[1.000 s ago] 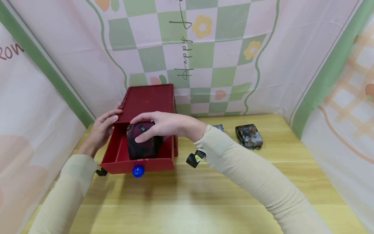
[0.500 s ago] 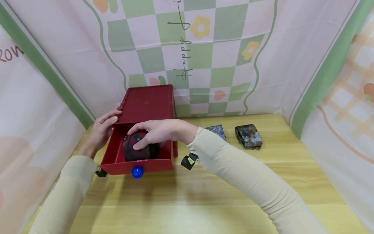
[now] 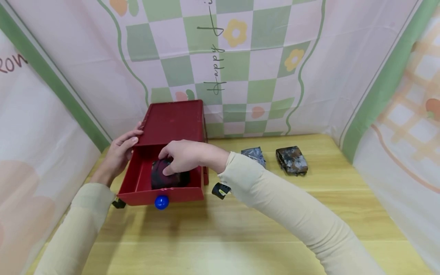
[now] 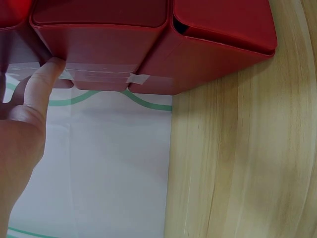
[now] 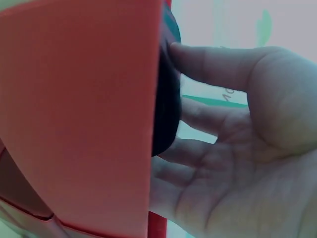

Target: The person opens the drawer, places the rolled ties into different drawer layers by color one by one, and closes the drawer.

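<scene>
A red box (image 3: 175, 122) stands at the back left with its red drawer (image 3: 185, 194) pulled out. A round blue knob (image 3: 161, 202) sits on the drawer front. Inside lies a folded dark red and black patterned cloth (image 3: 160, 178). My right hand (image 3: 188, 154) reaches over the drawer and pinches this cloth between bent fingers and thumb; the right wrist view has the thumb against the dark bundle (image 5: 171, 109), partly hidden behind the drawer wall. My left hand (image 3: 118, 156) rests with extended fingers on the box's left side, seen closer in the left wrist view.
To the right of the box lie a folded grey patterned cloth (image 3: 255, 156) and a folded brown and grey camouflage cloth (image 3: 292, 160) on the wooden table (image 3: 261, 236). A printed fabric wall (image 3: 271, 91) rises behind the table.
My right hand and the patterned cloth have moved down deeper into the drawer, and the right fingers are now more bent. The grey cloth has come into fuller view. My left hand stays put.
</scene>
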`<state>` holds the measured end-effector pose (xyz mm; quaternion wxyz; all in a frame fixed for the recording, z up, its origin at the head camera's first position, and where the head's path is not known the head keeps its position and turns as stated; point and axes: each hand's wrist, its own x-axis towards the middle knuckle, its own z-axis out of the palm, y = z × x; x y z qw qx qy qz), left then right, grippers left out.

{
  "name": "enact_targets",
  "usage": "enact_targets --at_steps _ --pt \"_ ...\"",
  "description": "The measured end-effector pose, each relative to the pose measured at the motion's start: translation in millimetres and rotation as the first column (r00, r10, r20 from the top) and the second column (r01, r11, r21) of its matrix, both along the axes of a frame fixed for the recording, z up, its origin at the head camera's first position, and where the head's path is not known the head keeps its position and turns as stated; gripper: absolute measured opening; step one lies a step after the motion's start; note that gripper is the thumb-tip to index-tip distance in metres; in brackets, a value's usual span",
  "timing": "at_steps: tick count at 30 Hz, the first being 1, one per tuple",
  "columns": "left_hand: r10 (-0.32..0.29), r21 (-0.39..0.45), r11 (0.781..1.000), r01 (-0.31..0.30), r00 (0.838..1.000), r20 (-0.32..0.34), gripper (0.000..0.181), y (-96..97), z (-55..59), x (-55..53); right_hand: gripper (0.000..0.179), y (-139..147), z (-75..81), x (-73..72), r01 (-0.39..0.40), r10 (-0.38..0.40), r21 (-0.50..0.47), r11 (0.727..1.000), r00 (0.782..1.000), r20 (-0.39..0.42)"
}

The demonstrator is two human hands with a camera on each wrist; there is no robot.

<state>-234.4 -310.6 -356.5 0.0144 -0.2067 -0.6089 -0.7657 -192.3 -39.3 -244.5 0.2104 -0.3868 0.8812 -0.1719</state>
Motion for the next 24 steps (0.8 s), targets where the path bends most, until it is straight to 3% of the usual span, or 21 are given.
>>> enact_targets --at_steps 9,24 --pt "-0.003 -0.009 1.000 0.003 1.000 0.006 0.029 0.1 0.7 -0.1 0.034 1.7 2.9 5.5 0.020 -0.022 -0.015 1.000 0.984 -0.175" --pt "0.006 0.018 1.000 -0.006 1.000 0.007 0.030 0.3 -1.4 0.7 0.028 0.0 2.4 5.1 0.091 -0.088 0.007 0.996 0.979 -0.185"
